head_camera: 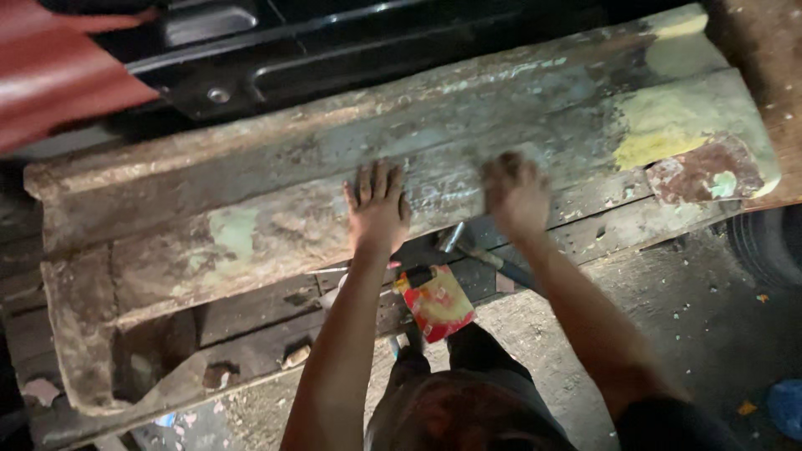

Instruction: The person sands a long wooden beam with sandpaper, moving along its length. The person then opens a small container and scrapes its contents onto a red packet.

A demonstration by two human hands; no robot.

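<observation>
A long, worn car body panel (251, 225), grey with patches of yellow-green filler and rust, lies tilted across a wooden bench (251, 326). My left hand (378, 205) rests flat on its surface, fingers spread. My right hand (515, 192) is pressed on the panel a little to the right; it is blurred, and whether it holds anything is unclear. A red and yellow packet (437, 302) and a metal tool (480, 255) lie on the bench just below my hands.
A dark vehicle body (276, 50) stands behind the panel, with a red sheet (50, 71) at the top left. A tyre (773, 246) sits at the right edge. The dirt floor (668, 317) is littered with small scraps.
</observation>
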